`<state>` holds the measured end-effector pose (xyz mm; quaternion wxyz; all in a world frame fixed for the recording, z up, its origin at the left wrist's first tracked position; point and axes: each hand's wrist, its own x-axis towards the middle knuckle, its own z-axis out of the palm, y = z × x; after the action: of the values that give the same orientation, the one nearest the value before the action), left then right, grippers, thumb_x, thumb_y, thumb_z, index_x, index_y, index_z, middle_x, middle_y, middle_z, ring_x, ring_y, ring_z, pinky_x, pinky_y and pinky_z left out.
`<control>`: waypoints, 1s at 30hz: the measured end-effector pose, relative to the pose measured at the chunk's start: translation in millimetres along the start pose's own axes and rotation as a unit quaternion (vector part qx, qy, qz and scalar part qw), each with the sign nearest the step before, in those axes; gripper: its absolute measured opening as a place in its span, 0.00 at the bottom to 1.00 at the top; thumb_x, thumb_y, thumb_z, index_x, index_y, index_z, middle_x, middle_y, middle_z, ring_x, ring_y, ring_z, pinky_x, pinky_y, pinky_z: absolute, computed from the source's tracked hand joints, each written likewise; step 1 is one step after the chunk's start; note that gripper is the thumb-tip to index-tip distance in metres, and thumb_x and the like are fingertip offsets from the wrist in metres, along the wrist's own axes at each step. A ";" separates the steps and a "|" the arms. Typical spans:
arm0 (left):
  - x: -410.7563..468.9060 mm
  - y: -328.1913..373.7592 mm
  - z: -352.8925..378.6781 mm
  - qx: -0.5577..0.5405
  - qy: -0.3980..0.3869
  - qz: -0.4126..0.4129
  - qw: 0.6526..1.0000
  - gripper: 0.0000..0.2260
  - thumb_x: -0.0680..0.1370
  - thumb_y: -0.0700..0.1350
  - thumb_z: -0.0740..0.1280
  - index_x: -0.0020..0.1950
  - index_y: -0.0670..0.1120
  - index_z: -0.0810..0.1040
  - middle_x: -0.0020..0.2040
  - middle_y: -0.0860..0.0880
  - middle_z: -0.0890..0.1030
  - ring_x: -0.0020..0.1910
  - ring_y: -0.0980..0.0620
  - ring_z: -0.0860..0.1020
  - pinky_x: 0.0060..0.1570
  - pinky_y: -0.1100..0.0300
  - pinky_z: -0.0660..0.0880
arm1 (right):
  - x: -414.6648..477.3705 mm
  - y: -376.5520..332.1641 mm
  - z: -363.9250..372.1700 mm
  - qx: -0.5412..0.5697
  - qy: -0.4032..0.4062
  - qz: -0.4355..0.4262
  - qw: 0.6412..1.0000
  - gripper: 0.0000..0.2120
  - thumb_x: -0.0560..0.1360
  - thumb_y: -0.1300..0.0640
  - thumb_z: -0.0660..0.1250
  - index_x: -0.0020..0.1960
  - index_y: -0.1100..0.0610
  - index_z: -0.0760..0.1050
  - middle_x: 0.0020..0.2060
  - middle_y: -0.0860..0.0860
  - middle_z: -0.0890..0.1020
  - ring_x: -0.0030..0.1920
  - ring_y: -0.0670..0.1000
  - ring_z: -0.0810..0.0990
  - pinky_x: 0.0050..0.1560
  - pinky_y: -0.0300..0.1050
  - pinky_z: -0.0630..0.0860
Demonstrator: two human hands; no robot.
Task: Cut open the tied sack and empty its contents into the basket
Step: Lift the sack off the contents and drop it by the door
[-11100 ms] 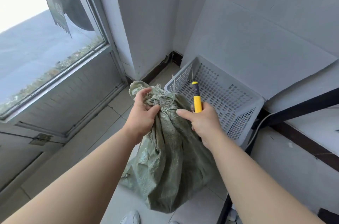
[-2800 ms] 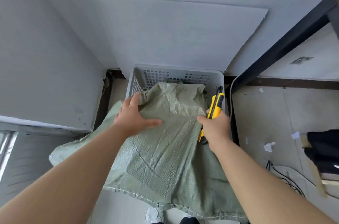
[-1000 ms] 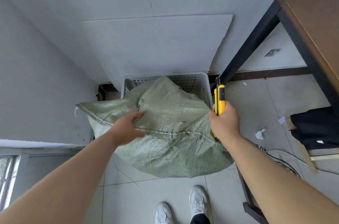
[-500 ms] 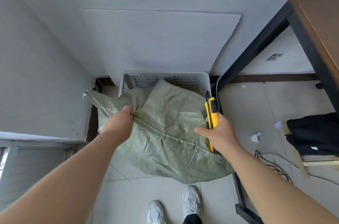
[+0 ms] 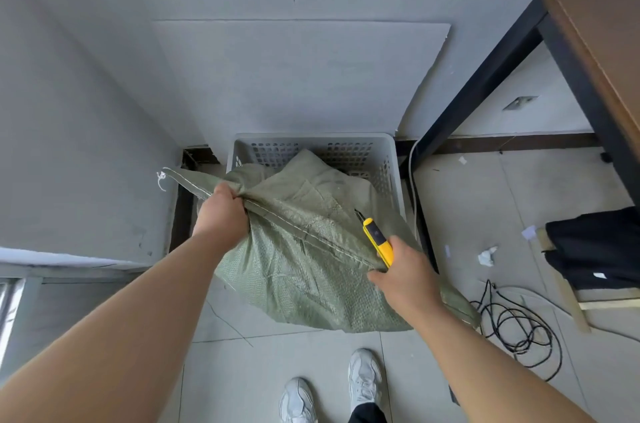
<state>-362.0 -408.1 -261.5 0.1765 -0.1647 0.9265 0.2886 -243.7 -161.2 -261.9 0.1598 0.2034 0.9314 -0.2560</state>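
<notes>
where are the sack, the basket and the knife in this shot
sack (image 5: 311, 270), head view, on the woven cloth just below the stitched seam
basket (image 5: 311, 138), head view, on the far rim
utility knife (image 5: 380, 247), head view, on the yellow handle

One sack (image 5: 311, 266), one basket (image 5: 311, 137), one knife (image 5: 377, 242), two shoes (image 5: 298, 400) (image 5: 363, 377), two hands: left hand (image 5: 221, 211), right hand (image 5: 405, 270).

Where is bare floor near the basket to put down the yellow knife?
One bare tile patch lies between the sack and the shoes, to their left. Another lies right of the basket, below the baseboard; only small scraps there. Crowded: the black cable and dark cloth at the right.
</notes>
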 end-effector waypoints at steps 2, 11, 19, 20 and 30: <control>-2.4 3.8 -4.5 -0.021 0.008 -0.010 1.000 0.05 0.81 0.40 0.56 0.51 0.40 0.69 0.38 0.47 0.73 0.35 0.49 0.70 0.34 0.56 0.65 | 4.9 -1.8 -7.4 0.003 0.024 -0.006 1.000 0.14 0.69 0.56 0.71 0.43 0.53 0.65 0.30 0.48 0.71 0.36 0.57 0.72 0.34 0.46 0.66; -19.4 34.1 -54.0 -0.051 0.040 0.037 0.997 0.11 0.78 0.38 0.59 0.53 0.42 0.81 0.38 0.44 0.80 0.37 0.43 0.75 0.42 0.56 0.72 | 37.5 -34.1 -75.2 0.195 0.092 0.048 0.975 0.07 0.73 0.63 0.66 0.49 0.57 0.73 0.40 0.52 0.77 0.36 0.55 0.76 0.35 0.45 0.72; -28.7 87.0 -102.3 -0.101 0.089 0.050 0.990 0.10 0.79 0.40 0.59 0.51 0.42 0.80 0.41 0.46 0.79 0.43 0.43 0.76 0.43 0.58 0.67 | 70.3 -77.6 -148.5 0.298 0.139 0.033 0.944 0.08 0.72 0.65 0.66 0.48 0.56 0.73 0.35 0.47 0.74 0.32 0.49 0.73 0.29 0.38 0.65; -30.0 89.7 -103.2 -0.093 0.081 0.049 0.991 0.10 0.79 0.40 0.59 0.52 0.41 0.80 0.41 0.46 0.79 0.42 0.44 0.76 0.41 0.58 0.68 | 73.5 -77.9 -153.1 0.305 0.139 0.035 0.941 0.08 0.72 0.65 0.67 0.48 0.56 0.73 0.35 0.48 0.75 0.32 0.49 0.73 0.29 0.39 0.66; -34.2 91.5 -78.6 -0.050 0.034 -0.008 0.998 0.09 0.79 0.39 0.61 0.54 0.40 0.80 0.42 0.43 0.80 0.33 0.48 0.73 0.33 0.59 0.68 | 85.0 -59.9 -153.1 0.277 0.079 0.038 0.957 0.05 0.73 0.63 0.67 0.48 0.57 0.74 0.36 0.52 0.76 0.33 0.50 0.73 0.29 0.40 0.67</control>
<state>-387.3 -376.5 -142.8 0.1391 -0.1907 0.9151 0.3271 -374.6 -100.0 -146.1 0.0322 0.2943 0.8253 -0.4809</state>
